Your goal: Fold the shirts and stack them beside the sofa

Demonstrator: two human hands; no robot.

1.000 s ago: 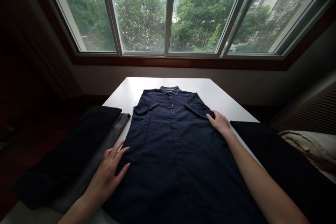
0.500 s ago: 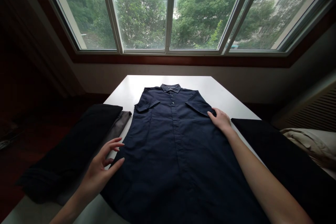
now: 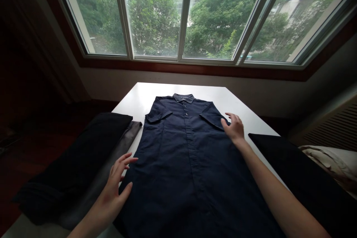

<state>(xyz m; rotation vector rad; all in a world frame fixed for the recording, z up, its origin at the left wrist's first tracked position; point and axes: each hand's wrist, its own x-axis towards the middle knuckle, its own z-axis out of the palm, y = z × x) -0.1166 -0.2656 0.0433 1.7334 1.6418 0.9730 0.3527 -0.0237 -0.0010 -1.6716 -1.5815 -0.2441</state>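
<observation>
Navy shirt [image 3: 178, 163] is laid out front upward on the white table [image 3: 237, 106], with its collar [image 3: 183, 98] pointed toward the window [image 3: 156, 22] and its lower part run out of view at the near edge. The spreading-out is judged to be largely done: the front is aligned down the middle, the short sleeves are angled down beside the body, and no fold is seen across it. Only faint creases are left to be seen in the cloth. The left hand [image 3: 117, 180] is held loosely spread at the shirt's left edge, thumb and fingers parted, with nothing grasped; whether the cloth is brushed cannot be told. The right hand [image 3: 234, 127] is placed by the right sleeve [image 3: 213, 115], thumb and fingers apart; nothing is seen to be gripped, though light contact by the thumb cannot be ruled out
</observation>
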